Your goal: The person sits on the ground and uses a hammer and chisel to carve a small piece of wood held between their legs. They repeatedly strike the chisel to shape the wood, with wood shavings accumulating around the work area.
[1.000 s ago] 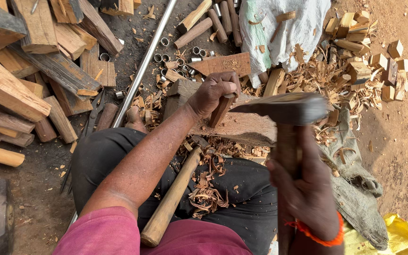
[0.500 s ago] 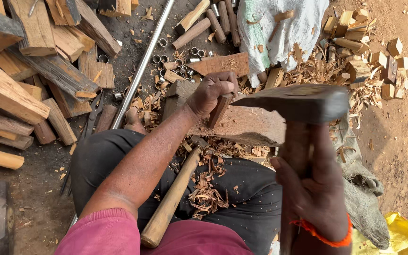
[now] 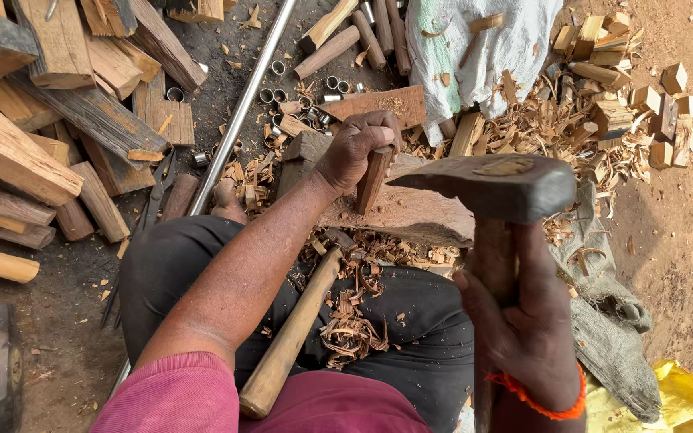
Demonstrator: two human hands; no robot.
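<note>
On a shaving-littered dirt floor (image 3: 683,240), the left hand (image 3: 354,148) grasped a short upright wooden peg (image 3: 372,180) on a worn chopping block (image 3: 411,212), while the right hand (image 3: 523,321) clenched a dark iron-headed adze (image 3: 491,186).

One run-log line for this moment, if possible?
left hand: holds wood piece upright on block | right hand: grips axe, raised

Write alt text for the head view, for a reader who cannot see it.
A seated person's left hand stands a short wooden piece upright on a chopping block, while the right hand holds an adze-like tool raised above it. Wood shavings cover the lap, and cut timber lies around.
</note>
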